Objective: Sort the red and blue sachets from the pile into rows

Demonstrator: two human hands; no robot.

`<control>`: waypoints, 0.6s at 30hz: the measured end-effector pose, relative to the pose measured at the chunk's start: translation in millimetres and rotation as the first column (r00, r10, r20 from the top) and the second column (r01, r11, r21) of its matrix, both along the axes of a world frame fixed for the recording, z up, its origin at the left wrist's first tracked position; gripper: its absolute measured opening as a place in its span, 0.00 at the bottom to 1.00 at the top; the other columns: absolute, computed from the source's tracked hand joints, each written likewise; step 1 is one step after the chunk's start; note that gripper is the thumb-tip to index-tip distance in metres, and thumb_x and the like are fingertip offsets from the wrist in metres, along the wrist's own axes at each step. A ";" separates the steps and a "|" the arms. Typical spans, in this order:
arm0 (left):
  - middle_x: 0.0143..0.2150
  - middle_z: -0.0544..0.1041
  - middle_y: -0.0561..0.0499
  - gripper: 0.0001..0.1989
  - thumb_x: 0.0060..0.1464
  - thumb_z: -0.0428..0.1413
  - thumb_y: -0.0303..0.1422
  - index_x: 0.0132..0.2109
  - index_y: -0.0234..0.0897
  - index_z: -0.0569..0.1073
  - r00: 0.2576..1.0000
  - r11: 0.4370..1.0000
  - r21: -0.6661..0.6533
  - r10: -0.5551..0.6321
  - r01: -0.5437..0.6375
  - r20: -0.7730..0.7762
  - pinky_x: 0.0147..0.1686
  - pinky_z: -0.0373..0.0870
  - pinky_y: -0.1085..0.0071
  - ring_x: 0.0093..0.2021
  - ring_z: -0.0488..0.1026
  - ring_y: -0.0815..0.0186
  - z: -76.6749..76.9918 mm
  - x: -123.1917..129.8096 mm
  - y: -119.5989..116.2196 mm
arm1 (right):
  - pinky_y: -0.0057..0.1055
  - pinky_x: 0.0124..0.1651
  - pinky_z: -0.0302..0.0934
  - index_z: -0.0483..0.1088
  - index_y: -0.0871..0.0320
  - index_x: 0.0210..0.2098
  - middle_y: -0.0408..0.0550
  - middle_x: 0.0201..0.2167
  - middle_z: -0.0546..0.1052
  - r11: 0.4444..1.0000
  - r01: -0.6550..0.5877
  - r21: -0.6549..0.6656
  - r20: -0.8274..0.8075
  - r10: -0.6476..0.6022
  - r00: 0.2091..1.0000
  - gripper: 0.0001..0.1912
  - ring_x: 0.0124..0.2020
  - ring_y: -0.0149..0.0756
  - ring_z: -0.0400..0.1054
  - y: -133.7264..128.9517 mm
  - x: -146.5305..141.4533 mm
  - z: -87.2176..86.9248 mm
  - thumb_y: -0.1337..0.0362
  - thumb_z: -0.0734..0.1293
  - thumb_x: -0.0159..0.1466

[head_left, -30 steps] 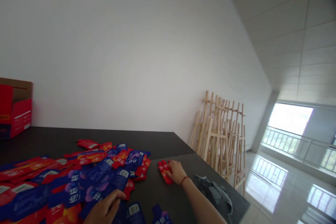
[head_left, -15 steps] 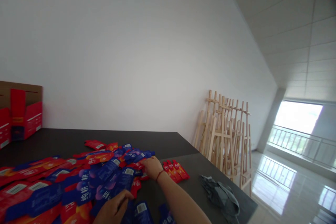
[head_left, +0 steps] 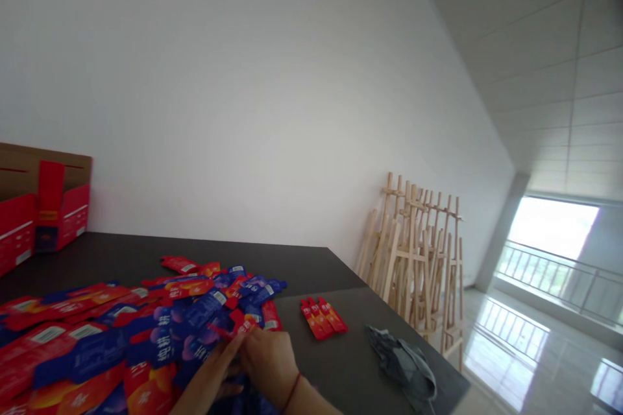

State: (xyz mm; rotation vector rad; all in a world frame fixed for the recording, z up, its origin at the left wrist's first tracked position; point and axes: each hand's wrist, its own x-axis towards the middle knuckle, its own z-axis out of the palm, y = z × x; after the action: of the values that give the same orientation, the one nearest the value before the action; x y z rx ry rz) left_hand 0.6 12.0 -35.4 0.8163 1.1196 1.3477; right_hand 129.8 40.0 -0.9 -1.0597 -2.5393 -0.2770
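Note:
My right hand [head_left: 270, 360], with a red cord round the wrist, is closed on a red sachet [head_left: 243, 324] at the near right edge of a pile. Close against it, my left hand [head_left: 214, 369] pinches the same sachet, its fingertips partly hidden. The pile mixes red-orange sachets [head_left: 73, 395] and blue sachets [head_left: 90, 356] with white print, lying flat and overlapping. Some blue sachets lie beneath my hands, mostly covered. Three red sachets [head_left: 324, 318] lie side by side to the right of the pile.
Red cardboard boxes [head_left: 73, 211] stand at the back left of the dark table [head_left: 302, 266]. A crumpled grey cloth [head_left: 402, 363] lies near the right edge. Beyond it, wooden easels [head_left: 413, 253] lean against the white wall [head_left: 243, 110].
My right hand has drawn back from the pile's far right end towards me and now meets my left hand, with a red sachet between them. The view has shifted slightly.

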 end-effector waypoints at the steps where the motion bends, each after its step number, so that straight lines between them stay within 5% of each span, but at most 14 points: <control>1: 0.20 0.75 0.52 0.25 0.31 0.65 0.56 0.27 0.39 0.73 0.998 0.999 -0.046 -0.006 0.009 0.070 0.21 0.71 0.67 0.22 0.74 0.61 -0.9 0.9 0.3 | 0.29 0.30 0.60 0.73 0.58 0.34 0.46 0.32 0.78 0.997 -0.079 -0.003 0.005 0.079 0.997 0.04 0.30 0.36 0.71 -7.6 -1.8 -1.6 0.64 0.67 0.63; 4: 0.17 0.73 0.54 0.22 0.31 0.66 0.53 0.24 0.40 0.71 0.991 0.998 -0.060 0.024 -0.016 0.131 0.22 0.72 0.69 0.19 0.72 0.64 1.6 -1.0 -5.0 | 0.33 0.46 0.64 0.73 0.56 0.41 0.48 0.43 0.77 0.976 -0.212 -0.047 -0.216 0.197 0.956 0.08 0.43 0.40 0.71 -21.3 1.3 -2.4 0.61 0.68 0.62; 7: 0.28 0.82 0.51 0.19 0.35 0.65 0.50 0.31 0.42 0.75 0.994 0.998 0.006 0.057 -0.058 0.088 0.33 0.77 0.64 0.32 0.80 0.57 13.9 -6.7 -13.6 | 0.37 0.50 0.63 0.70 0.56 0.49 0.52 0.47 0.76 0.956 -0.098 -0.278 -0.521 -0.064 0.851 0.15 0.46 0.41 0.70 -21.7 12.7 -1.7 0.62 0.67 0.63; 9: 0.29 0.83 0.51 0.18 0.35 0.64 0.48 0.31 0.43 0.75 0.997 0.995 0.046 0.083 -0.083 0.003 0.40 0.78 0.62 0.38 0.81 0.53 23.8 -10.1 -17.0 | 0.35 0.37 0.65 0.70 0.59 0.43 0.51 0.34 0.76 0.797 -0.137 -0.588 -0.521 -0.244 0.818 0.11 0.32 0.38 0.71 -19.5 18.0 -4.6 0.60 0.64 0.63; 12: 0.26 0.82 0.51 0.17 0.34 0.63 0.49 0.27 0.43 0.74 0.986 0.992 0.080 0.103 -0.094 -0.127 0.43 0.77 0.60 0.37 0.81 0.50 32.4 -12.0 -17.4 | 0.27 0.23 0.56 0.67 0.58 0.30 0.42 0.19 0.68 0.441 -0.334 -0.833 -0.494 -0.323 0.807 0.10 0.16 0.29 0.58 -21.6 18.7 -13.5 0.58 0.63 0.63; 13: 0.25 0.82 0.51 0.17 0.35 0.63 0.50 0.27 0.43 0.74 0.985 0.994 0.077 0.089 -0.078 -0.151 0.41 0.78 0.59 0.35 0.80 0.50 32.6 -11.9 -16.7 | 0.26 0.22 0.53 0.66 0.57 0.29 0.40 0.17 0.66 0.387 -0.392 -0.835 -0.524 -0.338 0.782 0.10 0.15 0.27 0.55 -24.1 18.1 -16.3 0.57 0.64 0.61; 16: 0.23 0.80 0.52 0.16 0.40 0.61 0.50 0.28 0.43 0.74 0.989 0.998 0.041 0.058 -0.053 -0.133 0.34 0.78 0.59 0.28 0.79 0.52 26.3 -12.2 -13.5 | 0.24 0.22 0.50 0.65 0.57 0.28 0.38 0.16 0.63 0.361 -0.503 -0.785 -0.615 -0.356 0.704 0.10 0.15 0.25 0.53 -32.6 21.1 -19.7 0.57 0.67 0.57; 18: 0.22 0.79 0.53 0.14 0.42 0.60 0.48 0.30 0.43 0.75 0.988 0.993 0.017 0.117 -0.116 -0.105 0.29 0.77 0.61 0.29 0.79 0.53 20.3 -14.7 -11.1 | 0.24 0.23 0.49 0.66 0.58 0.27 0.38 0.17 0.64 0.349 -0.491 -0.798 -0.597 -0.343 0.725 0.10 0.16 0.25 0.54 -33.6 30.9 -17.7 0.58 0.67 0.56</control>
State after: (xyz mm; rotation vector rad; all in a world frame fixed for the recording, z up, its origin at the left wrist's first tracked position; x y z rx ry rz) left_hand -14.1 1.0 -15.1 0.8488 1.2605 1.4218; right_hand 160.7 6.4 -18.6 -1.0122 -1.8125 1.5926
